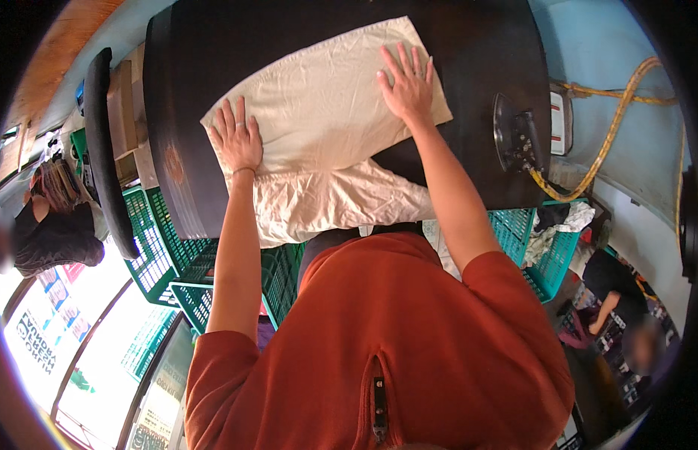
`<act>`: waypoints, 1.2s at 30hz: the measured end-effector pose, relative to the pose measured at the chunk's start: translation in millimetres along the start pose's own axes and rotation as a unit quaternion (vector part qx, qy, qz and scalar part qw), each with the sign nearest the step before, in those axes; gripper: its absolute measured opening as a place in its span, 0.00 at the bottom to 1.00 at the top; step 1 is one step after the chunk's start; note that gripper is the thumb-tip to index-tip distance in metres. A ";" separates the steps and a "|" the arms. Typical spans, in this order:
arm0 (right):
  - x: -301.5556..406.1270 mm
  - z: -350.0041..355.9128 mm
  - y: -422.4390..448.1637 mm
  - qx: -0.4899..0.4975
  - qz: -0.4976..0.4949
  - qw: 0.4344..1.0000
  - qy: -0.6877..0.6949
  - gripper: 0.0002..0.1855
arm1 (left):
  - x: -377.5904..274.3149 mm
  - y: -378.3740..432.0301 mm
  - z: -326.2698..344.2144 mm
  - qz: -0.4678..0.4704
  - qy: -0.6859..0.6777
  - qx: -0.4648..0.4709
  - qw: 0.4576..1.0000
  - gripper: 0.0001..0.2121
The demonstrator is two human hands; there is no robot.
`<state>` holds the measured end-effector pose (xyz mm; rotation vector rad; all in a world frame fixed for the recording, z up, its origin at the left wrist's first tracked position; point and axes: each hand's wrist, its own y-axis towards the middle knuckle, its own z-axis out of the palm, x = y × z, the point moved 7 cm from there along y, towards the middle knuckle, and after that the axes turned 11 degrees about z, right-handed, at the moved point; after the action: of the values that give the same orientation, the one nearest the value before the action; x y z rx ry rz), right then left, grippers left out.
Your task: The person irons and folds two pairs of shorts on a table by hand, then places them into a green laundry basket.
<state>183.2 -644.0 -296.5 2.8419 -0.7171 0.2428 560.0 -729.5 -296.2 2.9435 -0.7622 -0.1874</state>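
Observation:
A cream-coloured cloth garment (320, 107) lies over a dark padded ironing table (214, 45). Its upper part is spread fairly flat, while the lower part hangs wrinkled over the near edge. My left hand (237, 138) rests palm down on the fabric's left end, fingers apart. Flat on the right end is my right hand (408, 84), also with spread fingers. Neither hand grips anything. To the right of the garment, an iron (515, 132) stands on the table with its metal soleplate turned toward the cloth.
A yellowish hose (619, 135) runs from the iron to the wall. Green plastic crates (152, 242) stand below on the left; another crate (551, 275) on the right holds clothes. A narrow dark padded board (104, 152) is at left. Two other people are nearby, one at each side.

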 end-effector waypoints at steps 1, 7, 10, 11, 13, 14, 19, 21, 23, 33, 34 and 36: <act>-0.1 3.3 6.6 -0.005 -0.001 1.000 0.001 0.31 | 1.4 7.0 1.2 0.004 -0.004 -0.008 1.000 0.27; 5.6 8.4 51.4 -0.070 -0.024 0.997 -0.008 0.31 | 12.8 66.5 16.7 0.039 0.016 -0.038 0.998 0.26; 14.5 8.7 78.1 -0.053 -0.013 0.998 -0.028 0.32 | 25.4 96.9 26.4 0.043 0.012 -0.033 0.998 0.27; 14.1 13.1 87.8 -0.027 -0.009 0.999 -0.032 0.33 | 31.7 106.9 27.5 0.044 0.005 -0.030 0.999 0.27; 11.8 17.9 99.5 0.028 -0.001 0.999 -0.041 0.34 | 42.7 117.1 29.1 0.066 -0.010 0.022 0.997 0.28; 11.8 15.3 96.8 0.051 0.002 0.998 -0.038 0.35 | 43.9 118.3 24.2 0.082 -0.013 0.045 0.996 0.28; 13.5 -74.1 -52.0 -0.088 -0.044 0.983 0.158 0.23 | 9.7 38.9 -54.4 0.119 -0.172 -0.121 0.970 0.20; 12.2 -98.9 -141.3 -0.120 -0.038 0.979 0.158 0.22 | 9.0 -40.8 -74.5 0.064 -0.213 -0.163 0.961 0.16; -2.6 -115.8 -227.7 -0.141 0.057 0.979 0.139 0.17 | 15.9 -110.2 -83.7 -0.047 -0.198 -0.161 0.966 0.17; -73.1 -12.2 -367.7 0.399 0.443 0.669 0.443 0.29 | 78.5 -159.8 -44.5 -0.128 -0.311 -0.106 0.936 0.24; -66.4 -12.9 -367.2 0.399 0.467 0.629 0.477 0.29 | 77.1 -148.7 -46.6 -0.094 -0.339 -0.093 0.931 0.25; -65.3 -31.4 -353.0 0.381 0.399 0.730 0.403 0.29 | 82.0 -137.6 -47.9 0.026 -0.380 -0.091 0.920 0.27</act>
<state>293.5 -303.0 -333.5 2.2570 -1.8094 2.1446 703.5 -646.8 -273.6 2.6188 -0.8202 -1.3634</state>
